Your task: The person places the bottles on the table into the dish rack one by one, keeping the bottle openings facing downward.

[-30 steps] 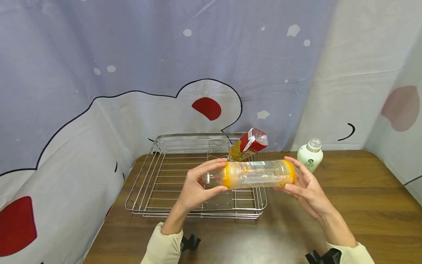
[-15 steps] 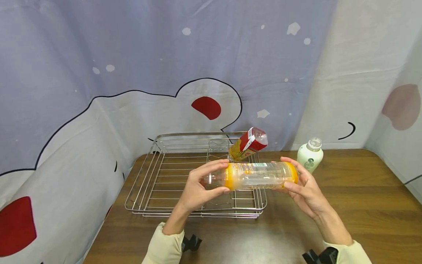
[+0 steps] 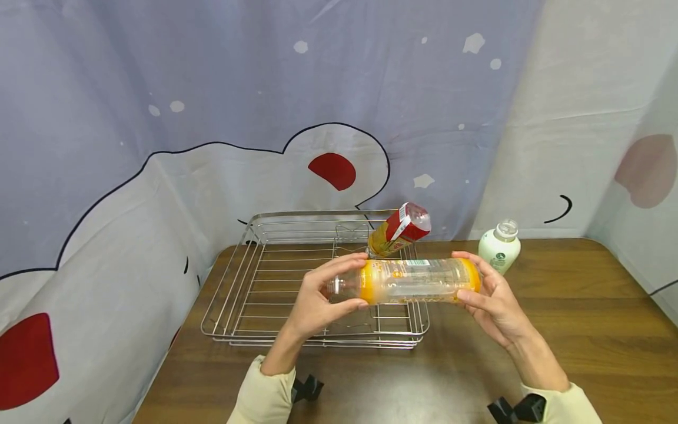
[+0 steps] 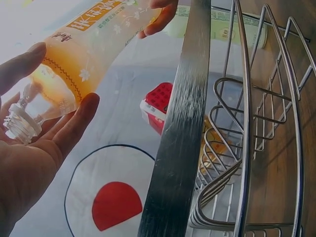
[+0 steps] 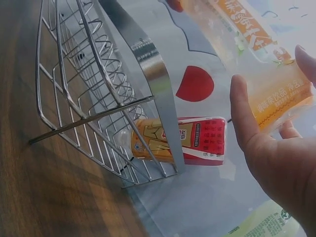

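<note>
Evidently three bottles are sharing the scene with two hands, one rack (image 3: 318, 214) and one table (image 3: 572, 294). Both hands are gripping the orange bottle (image 3: 415, 282): the left hand (image 3: 313, 297) is holding its shoulder between thumb and fingers, near the threaded neck, while the right hand (image 3: 495, 306) is pinching the base end. That bottle is lying sideways in the air above the rack's right half, its base reaching past the rack's right side. Its one barcode (image 3: 418, 262) is showing in the head view; the orange panel (image 5: 248, 22) is carrying large Chinese characters, and smaller ones by the base are seeming to read 茶饮品. One red bottle (image 3: 399, 231) is leaning neck-down in the rack's far right corner, displaying a barcode and Chinese lines I am not managing to read surely. One green bottle (image 3: 499, 250) is standing on the table beyond the right hand, wearing one round dark-green logo (image 3: 500, 257) above blurred print. Behind everything, a curtain (image 3: 212, 65) is hanging.
</note>
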The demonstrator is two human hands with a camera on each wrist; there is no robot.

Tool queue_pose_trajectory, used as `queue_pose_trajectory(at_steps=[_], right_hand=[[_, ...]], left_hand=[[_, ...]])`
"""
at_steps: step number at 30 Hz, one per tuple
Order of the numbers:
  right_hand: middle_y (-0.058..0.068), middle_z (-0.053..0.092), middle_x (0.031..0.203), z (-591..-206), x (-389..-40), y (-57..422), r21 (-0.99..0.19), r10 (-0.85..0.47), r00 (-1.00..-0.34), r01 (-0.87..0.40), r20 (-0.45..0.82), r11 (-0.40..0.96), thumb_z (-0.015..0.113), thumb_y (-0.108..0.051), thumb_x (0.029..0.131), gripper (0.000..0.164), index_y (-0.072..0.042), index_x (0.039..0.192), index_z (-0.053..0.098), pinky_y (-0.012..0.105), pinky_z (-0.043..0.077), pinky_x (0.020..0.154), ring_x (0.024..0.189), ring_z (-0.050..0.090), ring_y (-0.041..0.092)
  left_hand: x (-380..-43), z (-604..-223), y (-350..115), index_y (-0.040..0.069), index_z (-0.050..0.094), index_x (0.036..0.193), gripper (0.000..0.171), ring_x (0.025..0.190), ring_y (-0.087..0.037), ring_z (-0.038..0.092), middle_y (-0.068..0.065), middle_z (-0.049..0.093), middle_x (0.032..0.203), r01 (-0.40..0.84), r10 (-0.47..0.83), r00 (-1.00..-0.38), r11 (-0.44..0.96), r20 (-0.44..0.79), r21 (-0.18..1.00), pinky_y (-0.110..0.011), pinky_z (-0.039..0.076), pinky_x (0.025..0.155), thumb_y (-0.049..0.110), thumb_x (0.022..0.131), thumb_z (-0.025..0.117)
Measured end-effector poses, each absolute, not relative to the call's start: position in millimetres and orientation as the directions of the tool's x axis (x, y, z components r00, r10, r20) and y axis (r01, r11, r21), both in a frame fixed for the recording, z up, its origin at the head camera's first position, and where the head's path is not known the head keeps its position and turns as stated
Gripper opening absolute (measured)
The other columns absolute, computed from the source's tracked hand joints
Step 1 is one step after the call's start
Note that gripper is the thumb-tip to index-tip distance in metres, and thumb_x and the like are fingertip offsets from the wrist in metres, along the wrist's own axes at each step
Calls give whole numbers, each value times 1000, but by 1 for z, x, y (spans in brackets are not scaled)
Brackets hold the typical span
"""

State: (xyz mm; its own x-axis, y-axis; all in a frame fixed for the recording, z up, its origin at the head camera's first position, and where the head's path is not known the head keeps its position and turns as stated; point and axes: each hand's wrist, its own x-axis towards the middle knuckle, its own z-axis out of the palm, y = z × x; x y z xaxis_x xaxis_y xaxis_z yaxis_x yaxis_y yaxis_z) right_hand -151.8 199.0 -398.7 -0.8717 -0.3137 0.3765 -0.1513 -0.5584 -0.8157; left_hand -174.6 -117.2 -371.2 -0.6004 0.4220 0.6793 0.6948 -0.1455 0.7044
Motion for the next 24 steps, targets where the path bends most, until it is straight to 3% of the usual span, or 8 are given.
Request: queue_pose_trajectory(at_steps=[6,11,15,24], right_hand=[[8,54,127,-395,-151,200,-820,-302,-876,-164,377,-548,53,16,90,55,-6,141,46,27,55,82,102,61,18],[8,54,125,-391,-151,204,-827,-285,-882,-180,375,-533,52,16,90,56,-6,141,46,25,55,78,100,61,17],[9,54,125,-387,-151,209,-824,-269,-883,-196,383,-532,51,17,90,56,-5,141,45,26,56,79,100,61,17],[13,51,127,-367,-154,223,-822,-227,-892,-226,390,-523,49,20,89,54,-3,139,47,30,56,85,105,60,20]], left_hand=[[-174,-369,-117,-13,56,128,66,127,-31,52,-27,53,136,700,411,-600,-145,686,699,-42,52,94,-21,67,80],[-175,-369,-123,-17,47,134,76,124,-45,50,-25,50,141,700,404,-599,-156,692,697,-42,47,100,-24,65,79],[-174,-368,-136,-14,43,139,78,126,-47,47,-19,48,145,679,389,-633,-137,669,721,-40,49,98,-21,70,78],[-173,-371,-169,-15,40,141,74,129,-48,43,-35,41,143,682,324,-664,-105,674,724,-49,46,100,-19,75,73]])
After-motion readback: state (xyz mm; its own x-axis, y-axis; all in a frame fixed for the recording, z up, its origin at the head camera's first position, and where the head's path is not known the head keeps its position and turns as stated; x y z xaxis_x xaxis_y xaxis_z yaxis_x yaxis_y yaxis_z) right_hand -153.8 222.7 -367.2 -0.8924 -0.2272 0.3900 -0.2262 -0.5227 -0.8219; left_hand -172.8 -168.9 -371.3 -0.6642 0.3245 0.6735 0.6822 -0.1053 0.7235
